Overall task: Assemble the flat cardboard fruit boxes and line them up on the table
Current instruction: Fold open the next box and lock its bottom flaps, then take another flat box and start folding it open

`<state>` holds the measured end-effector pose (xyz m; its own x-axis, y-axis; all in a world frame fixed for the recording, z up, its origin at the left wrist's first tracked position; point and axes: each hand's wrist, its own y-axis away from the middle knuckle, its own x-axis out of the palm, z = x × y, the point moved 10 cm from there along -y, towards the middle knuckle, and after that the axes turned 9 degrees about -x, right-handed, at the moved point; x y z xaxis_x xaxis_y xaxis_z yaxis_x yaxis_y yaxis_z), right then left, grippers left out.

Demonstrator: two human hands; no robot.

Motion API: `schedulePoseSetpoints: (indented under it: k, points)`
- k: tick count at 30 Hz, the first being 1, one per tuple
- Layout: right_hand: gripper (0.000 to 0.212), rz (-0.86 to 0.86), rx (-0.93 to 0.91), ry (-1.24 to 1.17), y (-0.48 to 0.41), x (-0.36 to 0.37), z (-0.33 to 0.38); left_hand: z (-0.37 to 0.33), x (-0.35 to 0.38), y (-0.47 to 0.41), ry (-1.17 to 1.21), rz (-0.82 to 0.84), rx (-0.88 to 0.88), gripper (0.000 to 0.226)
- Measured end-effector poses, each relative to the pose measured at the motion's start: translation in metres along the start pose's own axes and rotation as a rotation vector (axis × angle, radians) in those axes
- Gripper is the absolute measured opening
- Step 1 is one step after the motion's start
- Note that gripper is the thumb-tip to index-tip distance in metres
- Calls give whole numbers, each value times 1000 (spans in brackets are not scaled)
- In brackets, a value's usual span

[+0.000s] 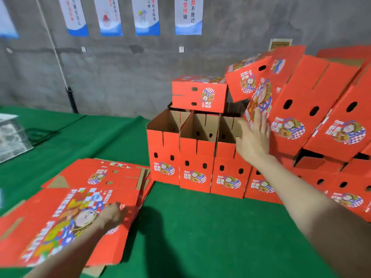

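Observation:
A stack of flat red cardboard fruit boxes (66, 223) lies on the green table at the lower left. My left hand (112, 214) rests on the top flat box, its fingers curled at the box's right edge. A row of assembled open-topped red boxes (195, 169) stands in the middle of the table. My right hand (255, 135), fingers straight and spread, presses against the side of a tilted red box (285, 109) leaning on the pile to the right. A closed red box (198, 94) sits on top of the row.
The green cloth-covered table (200, 227) stretches across the foreground. More red boxes (341, 127) are heaped at the right. A grey wall (120, 73) with posters runs behind. A wire-mesh object (12, 135) sits at the far left edge.

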<state>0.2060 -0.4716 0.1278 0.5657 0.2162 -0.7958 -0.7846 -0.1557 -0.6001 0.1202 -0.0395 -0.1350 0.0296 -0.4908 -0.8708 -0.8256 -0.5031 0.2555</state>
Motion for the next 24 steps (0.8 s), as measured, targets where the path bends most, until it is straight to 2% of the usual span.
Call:
schedulePoseSetpoints:
  k: [3, 9, 14, 17, 20, 22, 24]
  points:
    - [38, 24, -169, -144, 18, 22, 64, 28, -8, 11, -86, -7, -31, 39]
    - [39, 195, -507, -290, 73, 80, 219, 114, -37, 6, -254, -98, -100, 69]
    - [41, 315, -568, -340, 95, 119, 294, 177, -62, -17, -289, -132, -158, 73]
    - [44, 368, -564, -357, 103, 139, 324, 187, -55, -24, -289, -89, -97, 78]
    - [51, 480, -583, -382, 125, 165, 357, 181, -11, -11, -427, 50, -14, 78]
    - [62, 607, -610, -389, 147, 186, 377, 168, 8, 0, -493, 50, 34, 80]
    - [80, 775, -668, -363, 174, 207, 395, 151, 17, 10, -538, 33, 125, 73]
